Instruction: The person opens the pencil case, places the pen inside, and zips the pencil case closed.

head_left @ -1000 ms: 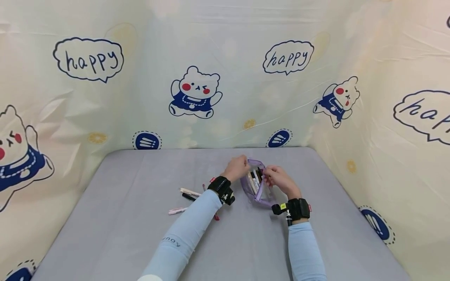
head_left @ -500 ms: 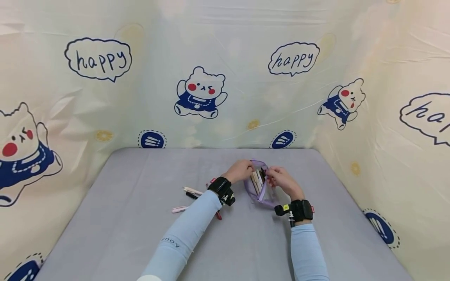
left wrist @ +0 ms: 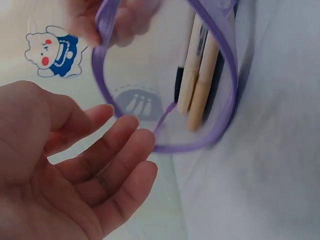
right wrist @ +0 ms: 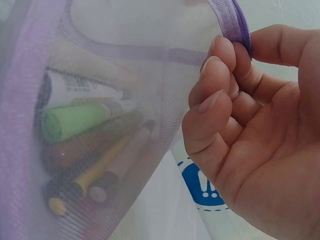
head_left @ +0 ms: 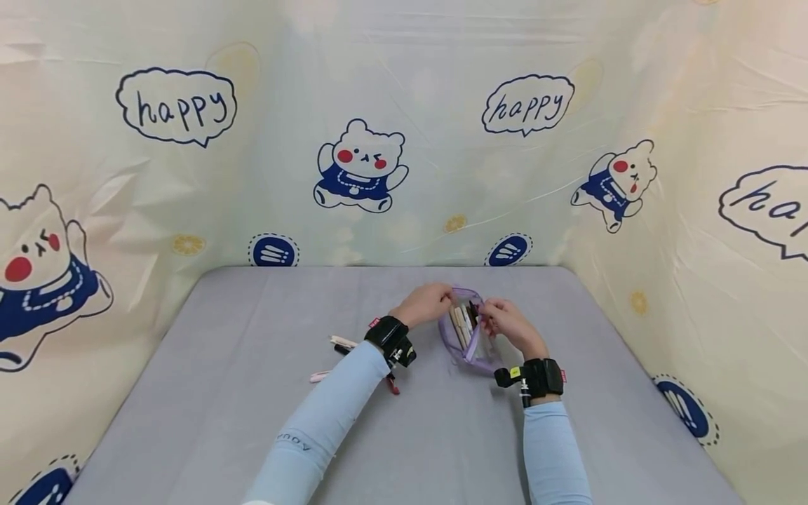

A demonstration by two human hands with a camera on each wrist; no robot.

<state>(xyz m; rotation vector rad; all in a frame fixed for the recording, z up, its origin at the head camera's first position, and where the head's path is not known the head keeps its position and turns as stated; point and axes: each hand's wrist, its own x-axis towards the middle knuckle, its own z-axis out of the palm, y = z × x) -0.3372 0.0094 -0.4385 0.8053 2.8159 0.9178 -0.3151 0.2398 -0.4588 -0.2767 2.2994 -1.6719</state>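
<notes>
A purple mesh pencil case (head_left: pixel 448 342) stands unzipped at the back right of the table, with several pens (head_left: pixel 462 324) inside. My left hand (head_left: pixel 424 303) is at its left rim. In the left wrist view the fingers (left wrist: pixel 135 185) are loosely bent and spread, and the tips overlap the purple zipper rim (left wrist: pixel 230 65); no pen is in them. My right hand (head_left: pixel 510 324) pinches the opposite rim between thumb and index finger (right wrist: pixel 275 45), holding the mouth wide. Through the mesh (right wrist: pixel 172 95) a green-capped pen (right wrist: pixel 70 122) and several others show.
Several loose pens lie left of the case, partly behind my left forearm: a pale pen (head_left: pixel 341 341), a black pen (head_left: pixel 341 349), a pink pen (head_left: pixel 318 376) and a red one (head_left: pixel 393 384). A printed curtain (head_left: pixel 429 175) hangs behind the grey tabletop (head_left: pixel 240 372).
My left hand has dipped toward the case's mouth and then drawn slightly back to the left. My right hand keeps its pinch on the rim. The head view has shifted slightly.
</notes>
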